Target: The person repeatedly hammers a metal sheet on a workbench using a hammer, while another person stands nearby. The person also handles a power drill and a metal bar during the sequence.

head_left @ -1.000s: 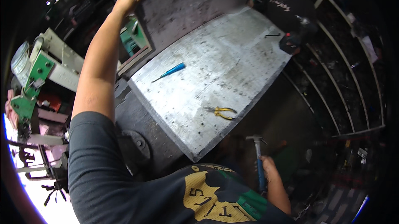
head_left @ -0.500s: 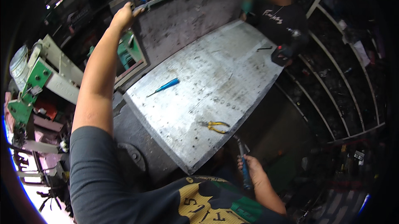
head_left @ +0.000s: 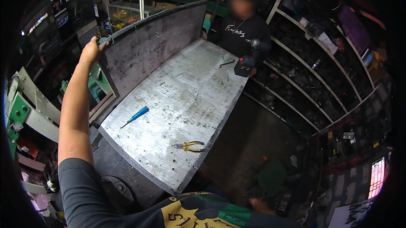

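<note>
My left hand [head_left: 94,50] is closed over the top corner of a grey upright panel [head_left: 148,46], my arm stretched out. The panel stands along the left long side of a metal-topped bench [head_left: 169,101], and thin spikes poke from its face. A blue-handled screwdriver [head_left: 136,116] lies on the bench near its left side. Yellow-and-black pliers [head_left: 189,146] rest by the near right edge. Low at the bottom, beside my shirt, my right hand [head_left: 260,206] shows only partly; its fingers are dark and unclear.
Across the bench a co-worker [head_left: 241,29] holds a black cordless drill [head_left: 244,65] and has a hand at the panel's far end. A thin black rod [head_left: 227,63] lies near the drill. Metal shelves [head_left: 313,71] line the right; green machinery [head_left: 99,82] stands behind the panel.
My view has shifted, so the bench and panel sit further left and lower. My right hand, which held a blue-handled tool beside the bench, has dropped toward the bottom edge. My left hand keeps its grip.
</note>
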### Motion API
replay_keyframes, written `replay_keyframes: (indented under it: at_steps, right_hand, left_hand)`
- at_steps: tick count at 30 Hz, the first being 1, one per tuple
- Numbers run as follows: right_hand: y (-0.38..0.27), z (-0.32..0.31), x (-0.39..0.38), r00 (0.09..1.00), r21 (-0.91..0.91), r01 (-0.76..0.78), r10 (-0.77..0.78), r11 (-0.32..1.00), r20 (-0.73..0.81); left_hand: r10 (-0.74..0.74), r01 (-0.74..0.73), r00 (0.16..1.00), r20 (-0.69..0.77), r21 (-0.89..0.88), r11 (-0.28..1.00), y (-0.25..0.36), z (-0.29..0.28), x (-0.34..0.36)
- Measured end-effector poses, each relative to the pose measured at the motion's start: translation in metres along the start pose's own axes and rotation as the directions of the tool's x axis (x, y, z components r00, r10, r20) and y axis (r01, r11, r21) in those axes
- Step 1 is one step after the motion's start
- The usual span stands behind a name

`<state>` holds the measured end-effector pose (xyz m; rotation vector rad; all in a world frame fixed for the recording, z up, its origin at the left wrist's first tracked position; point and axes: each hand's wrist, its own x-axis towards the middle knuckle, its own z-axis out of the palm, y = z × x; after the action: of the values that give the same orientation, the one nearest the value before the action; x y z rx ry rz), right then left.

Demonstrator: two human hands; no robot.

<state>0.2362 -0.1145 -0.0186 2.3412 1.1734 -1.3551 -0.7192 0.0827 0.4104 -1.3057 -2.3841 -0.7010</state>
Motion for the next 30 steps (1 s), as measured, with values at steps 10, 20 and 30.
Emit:
replay_keyframes:
  at_steps: [10, 20, 30]
  right_hand:
    - [0.058, 0.019, -0.010, 0.999, -0.114, 0.045, -0.043, 0.992, 0.022]
    - [0.074, 0.053, 0.047, 0.996, -0.024, 0.077, -0.076, 0.997, 0.037]
    - [0.046, 0.009, 0.032, 0.965, -0.368, 0.254, -0.209, 0.894, 0.158]
  left_hand:
    - [0.037, -0.037, 0.999, -0.028, -0.014, 0.999, -0.007, 0.010, 0.007]
    - [0.018, -0.017, 0.999, 0.027, -0.045, 0.999, -0.009, 0.007, 0.009]
    - [-0.002, 0.001, 1.000, -0.013, -0.040, 0.999, -0.002, 0.003, 0.002]
